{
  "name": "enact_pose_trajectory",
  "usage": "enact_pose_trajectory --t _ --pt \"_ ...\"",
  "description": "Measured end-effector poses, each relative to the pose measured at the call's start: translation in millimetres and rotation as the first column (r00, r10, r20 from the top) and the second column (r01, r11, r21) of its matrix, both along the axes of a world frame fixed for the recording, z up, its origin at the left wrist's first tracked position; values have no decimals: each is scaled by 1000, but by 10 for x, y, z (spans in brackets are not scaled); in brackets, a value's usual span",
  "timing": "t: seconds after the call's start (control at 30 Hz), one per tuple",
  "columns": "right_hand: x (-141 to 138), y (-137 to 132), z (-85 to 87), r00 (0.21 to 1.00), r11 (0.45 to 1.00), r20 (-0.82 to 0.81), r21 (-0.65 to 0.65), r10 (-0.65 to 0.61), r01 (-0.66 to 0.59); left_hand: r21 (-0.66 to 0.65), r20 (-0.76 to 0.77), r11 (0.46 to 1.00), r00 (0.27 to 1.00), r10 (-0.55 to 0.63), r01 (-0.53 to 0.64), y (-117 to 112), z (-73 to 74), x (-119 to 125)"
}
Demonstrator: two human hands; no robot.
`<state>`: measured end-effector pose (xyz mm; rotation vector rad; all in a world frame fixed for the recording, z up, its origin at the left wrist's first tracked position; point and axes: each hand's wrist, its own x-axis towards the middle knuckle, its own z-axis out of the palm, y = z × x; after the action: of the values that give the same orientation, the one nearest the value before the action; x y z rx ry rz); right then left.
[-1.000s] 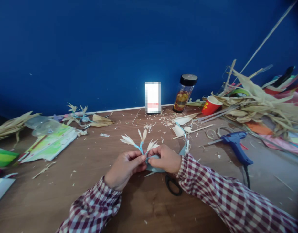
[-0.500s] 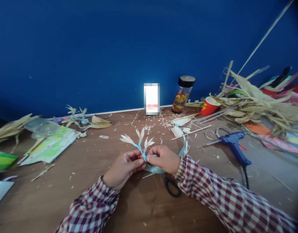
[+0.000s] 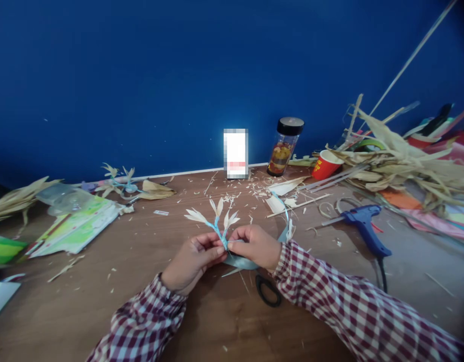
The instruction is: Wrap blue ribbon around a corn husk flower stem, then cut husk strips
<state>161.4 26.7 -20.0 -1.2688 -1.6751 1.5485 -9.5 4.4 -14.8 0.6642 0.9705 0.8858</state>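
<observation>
Between my hands stands a small corn-husk flower sprig (image 3: pixel 217 223), with three pale husk blooms on stems wrapped in light blue. My left hand (image 3: pixel 194 261) pinches the lower stem between thumb and fingers. From the other side, my right hand (image 3: pixel 256 247) has its thumb and finger closed on the same wrapped stem. Beneath and behind the hands lies a pale blue ribbon (image 3: pixel 239 262), partly covered by them. One black scissors handle (image 3: pixel 268 291) shows below my right wrist; the rest of the scissors is hidden.
On the right lie a blue glue gun (image 3: pixel 364 226), a red paper cup (image 3: pixel 326 165) and a heap of dried corn husks (image 3: pixel 398 156). A lidded glass bottle (image 3: pixel 285 147) stands by the wall. Left are green-and-white sheets (image 3: pixel 79 229) and another husk sprig (image 3: pixel 128 185).
The sprig's blooms have tilted very slightly to the left. Both hands keep their pinch on the stem in nearly the same place.
</observation>
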Motion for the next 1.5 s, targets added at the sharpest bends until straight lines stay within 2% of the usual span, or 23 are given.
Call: enact_pose_trajectory --t 0.47,0.8,1.03,1.2,1.4,1.5 --pt "-10 -3 -21 1000 1000 -8 13 -3 3 47 -86 999 996 12 -8 -12 44 44" --pt "-13 -2 24 999 998 29 67 14 -16 151 -211 988 975 72 -41 -15 -23 66" --pt "-21 2 38 999 998 -10 -50 35 -36 149 -216 987 972 93 -61 -20 15 80" --pt "-20 -5 11 999 999 32 51 12 -13 145 -206 986 972 112 -83 -28 32 99" --pt "-55 -36 49 997 999 71 46 -15 11 159 -205 984 972 114 -82 -52 -5 118" --pt "-71 -31 28 996 996 57 56 -70 67 146 -152 985 982 114 -92 -53 -4 114"
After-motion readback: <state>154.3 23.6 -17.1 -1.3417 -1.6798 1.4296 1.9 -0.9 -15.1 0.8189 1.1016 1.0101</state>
